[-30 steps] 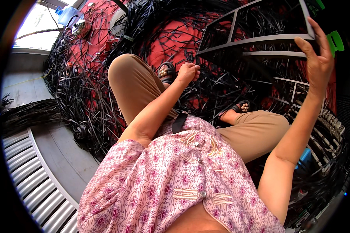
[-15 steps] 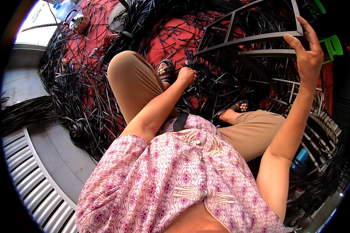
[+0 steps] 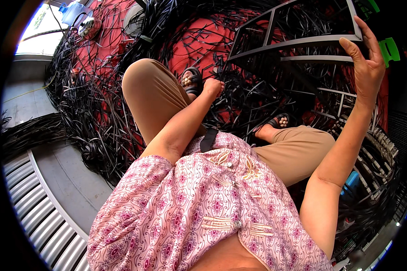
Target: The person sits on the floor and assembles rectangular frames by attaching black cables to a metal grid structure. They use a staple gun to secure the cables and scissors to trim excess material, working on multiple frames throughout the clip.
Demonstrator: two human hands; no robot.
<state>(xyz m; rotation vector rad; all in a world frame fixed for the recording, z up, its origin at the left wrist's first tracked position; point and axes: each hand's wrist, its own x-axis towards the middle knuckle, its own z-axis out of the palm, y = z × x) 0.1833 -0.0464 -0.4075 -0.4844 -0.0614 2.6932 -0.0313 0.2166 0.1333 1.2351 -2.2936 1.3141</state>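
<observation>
I sit with tan trousers and sandals over a heap of black plastic strips. My left hand is a closed fist beside my left sandal, and it seems to grip a thin black strip from the heap. My right hand is raised at the upper right. Its thumb and fingers are hooked over the corner bar of a grey metal frame that stands tilted over the strips.
A red mat lies under the strips. More black strips pile up at the left. A ribbed metal grating and grey floor are at the lower left. A green plastic piece sits by the frame. A blue object is near my right knee.
My right hand has shifted slightly up on the frame's corner and its fingers have curled closer. My left fist has stayed by the sandal.
</observation>
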